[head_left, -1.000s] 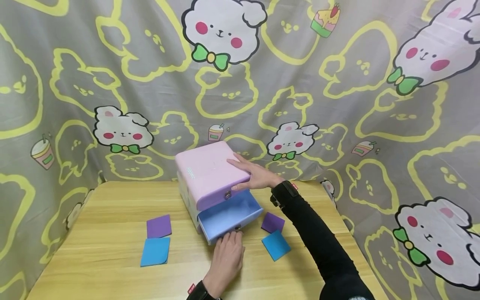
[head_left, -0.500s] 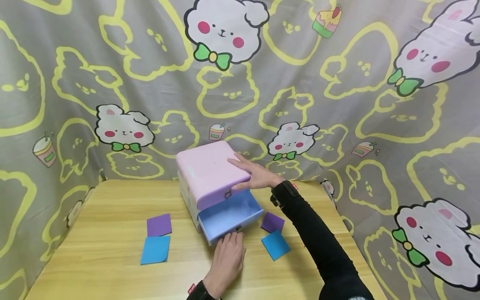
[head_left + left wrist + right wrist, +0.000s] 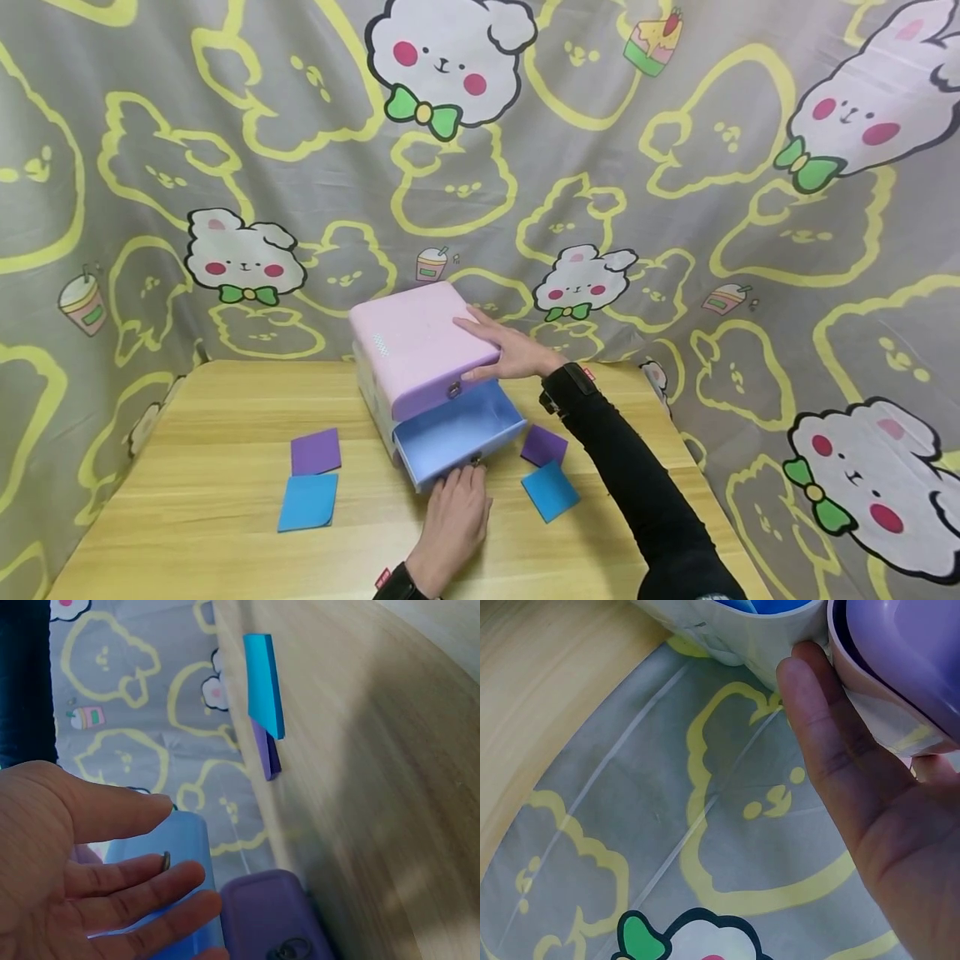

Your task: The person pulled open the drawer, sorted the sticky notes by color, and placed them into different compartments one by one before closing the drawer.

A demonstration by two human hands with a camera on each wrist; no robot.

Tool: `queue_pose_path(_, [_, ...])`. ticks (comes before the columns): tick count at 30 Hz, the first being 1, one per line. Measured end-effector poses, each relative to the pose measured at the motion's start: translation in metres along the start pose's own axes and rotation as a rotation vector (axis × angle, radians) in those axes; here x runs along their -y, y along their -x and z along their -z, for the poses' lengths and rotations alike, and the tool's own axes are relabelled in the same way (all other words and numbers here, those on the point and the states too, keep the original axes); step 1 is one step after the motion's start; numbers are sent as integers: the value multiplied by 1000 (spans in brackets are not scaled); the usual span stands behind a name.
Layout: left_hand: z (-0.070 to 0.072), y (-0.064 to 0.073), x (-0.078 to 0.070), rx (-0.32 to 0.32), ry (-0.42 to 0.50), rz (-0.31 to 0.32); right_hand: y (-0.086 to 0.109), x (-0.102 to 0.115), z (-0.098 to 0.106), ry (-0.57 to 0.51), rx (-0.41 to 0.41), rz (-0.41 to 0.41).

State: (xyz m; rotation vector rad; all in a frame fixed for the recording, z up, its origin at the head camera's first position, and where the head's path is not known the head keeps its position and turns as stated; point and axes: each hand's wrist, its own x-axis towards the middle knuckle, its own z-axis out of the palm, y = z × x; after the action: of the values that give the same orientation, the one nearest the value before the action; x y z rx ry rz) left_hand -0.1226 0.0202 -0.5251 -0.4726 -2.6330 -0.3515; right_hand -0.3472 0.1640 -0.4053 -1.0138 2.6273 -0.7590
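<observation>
A small chest of drawers with a pink top (image 3: 420, 337) stands turned at an angle on the table. Its blue drawer (image 3: 457, 429) is pulled out, and I see nothing inside it. My right hand (image 3: 513, 346) rests on the chest's right edge, fingers over the top and thumb toward the front. Under the blue drawer's front is my left hand (image 3: 457, 512). In the left wrist view, the left fingers (image 3: 161, 907) lie extended against the blue drawer front (image 3: 180, 832), by a small ring pull (image 3: 166, 861). A purple drawer front (image 3: 262, 907) sits nearer the table.
A purple square (image 3: 315, 452) and a blue square (image 3: 307, 502) lie left of the chest. Another purple square (image 3: 545, 446) and blue square (image 3: 551, 492) lie to its right. Behind the wooden table (image 3: 202, 467) hangs a patterned grey curtain (image 3: 465, 200).
</observation>
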Motion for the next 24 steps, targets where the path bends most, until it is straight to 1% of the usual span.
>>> queue_pose_path(4, [2,-1,0,17,1,2,0,1,2,-3,-3,-10])
queue_pose_path(7, [3,-2,0,28,4,3,0,1,2,-5,-6,1])
queue_pose_path(10, [4,-1,0,35,7,5,1,0,1,-5,-4,15])
queue_pose_path(17, [5,3,-2,63,24,11,1,0,-1,2,3,14])
queue_pose_path(20, [5,4,-2,65,23,7,1,0,-2,-4,3,19])
queue_pose_path(24, [2,3,-1,44,22,-2,0,0,-2,-6,4,13])
